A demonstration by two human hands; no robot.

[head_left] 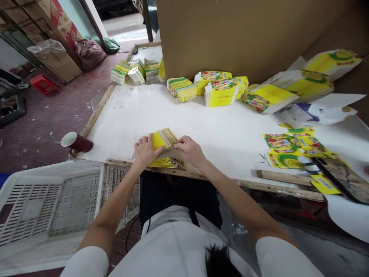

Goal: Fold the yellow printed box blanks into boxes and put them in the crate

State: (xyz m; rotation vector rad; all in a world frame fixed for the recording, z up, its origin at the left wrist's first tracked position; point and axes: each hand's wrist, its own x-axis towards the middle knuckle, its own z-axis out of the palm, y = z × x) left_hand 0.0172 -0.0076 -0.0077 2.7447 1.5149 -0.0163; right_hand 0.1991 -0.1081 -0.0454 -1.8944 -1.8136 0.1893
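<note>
pressing on the yellow carton (161, 138) at the near edge of the table (201, 127), the left hand (145, 152) grips its left end, thumb on top, while the right hand (188, 151) pinches the right flap. it rests on a small stack of flat cartons (168, 163). the fold probably goes best with both thumbs close to the crease and even pressure. the card is thin, glossy and printed, plain brown inside, with straight edges. the table is matte white.

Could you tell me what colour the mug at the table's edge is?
The mug is maroon, white inside; head view.
</note>
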